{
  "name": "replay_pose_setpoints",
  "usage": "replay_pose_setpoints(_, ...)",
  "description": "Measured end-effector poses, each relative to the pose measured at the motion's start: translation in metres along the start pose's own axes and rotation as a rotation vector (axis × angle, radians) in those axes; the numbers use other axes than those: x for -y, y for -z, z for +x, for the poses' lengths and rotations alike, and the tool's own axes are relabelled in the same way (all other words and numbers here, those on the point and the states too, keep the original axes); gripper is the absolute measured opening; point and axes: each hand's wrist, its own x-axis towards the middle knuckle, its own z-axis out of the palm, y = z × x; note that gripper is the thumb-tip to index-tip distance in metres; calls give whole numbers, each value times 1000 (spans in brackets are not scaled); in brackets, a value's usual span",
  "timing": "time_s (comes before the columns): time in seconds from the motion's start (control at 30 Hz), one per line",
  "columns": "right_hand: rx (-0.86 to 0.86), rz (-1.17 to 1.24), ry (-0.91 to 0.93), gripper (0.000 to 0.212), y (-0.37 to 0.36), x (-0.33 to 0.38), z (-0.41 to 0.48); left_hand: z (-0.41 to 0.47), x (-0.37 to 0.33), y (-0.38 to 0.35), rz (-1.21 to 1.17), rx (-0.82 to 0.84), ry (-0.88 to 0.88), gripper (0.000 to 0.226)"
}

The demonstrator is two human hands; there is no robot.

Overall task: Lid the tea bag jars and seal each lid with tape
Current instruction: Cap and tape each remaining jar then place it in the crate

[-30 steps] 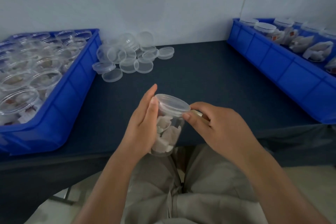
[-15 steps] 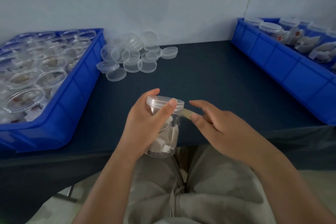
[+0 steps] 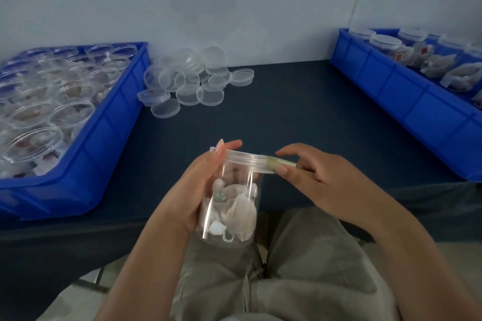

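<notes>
Clear plastic showed almost everywhere. 1 jar point(image 3: 229, 206) packed with pale tea bags point(image 3: 241, 212) was held roughly upright at 6 o'clock from the view's centre. It hung in the air just past the near edge of the dark table point(image 3: 300, 112), above the person's grey trousers point(image 3: 300, 281). Its lid point(image 3: 245, 160) was on.

The left hand point(image 3: 200, 185) gripped the jar from its 9 o'clock side. The palm lay against the jar's side, the fingers curled round the far side and showed through the plastic, and the fingertips reached the lid's rim. The right hand point(image 3: 313, 180) sat at 3 o'clock of the lid and pinched a strip of yellowish tape point(image 3: 280, 164) between thumb and forefinger. The strip ran level from those fingers to the lid's side and met it there; whether it was already stuck down I could not tell.

At 10 o'clock from the jar a blue bin point(image 3: 104, 143) rested on the table, filled with open jars point(image 3: 70, 112). Just beside that bin, at 11 o'clock, a heap of loose lids point(image 3: 190, 78) lay against the pale wall point(image 3: 234, 8), some flat, some leaning on each other. At 2 o'clock a 2nd blue bin point(image 3: 404, 91) sat well apart from the hands. It held lidded jars point(image 3: 386, 43), some upright at the far end and others seemingly on their sides.
</notes>
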Motion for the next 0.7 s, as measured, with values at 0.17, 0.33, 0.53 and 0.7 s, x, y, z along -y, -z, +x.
replay_pose_setpoints(0.17,-4,14,7,53,-2,1,-1,3,2,0,-1,82,5,93)
replay_pose_setpoints(0.33,29,42,38,50,-3,4,-2,6,-1,4,89,-6,-64,87)
replay_pose_setpoints(0.53,-22,-4,76,52,-14,11,-1,10,-4,-4,396,-328,-215,61)
replay_pose_setpoints(0.7,-34,-119,66,60,-20,13,-1,9,-2,-6,546,-404,-235,52)
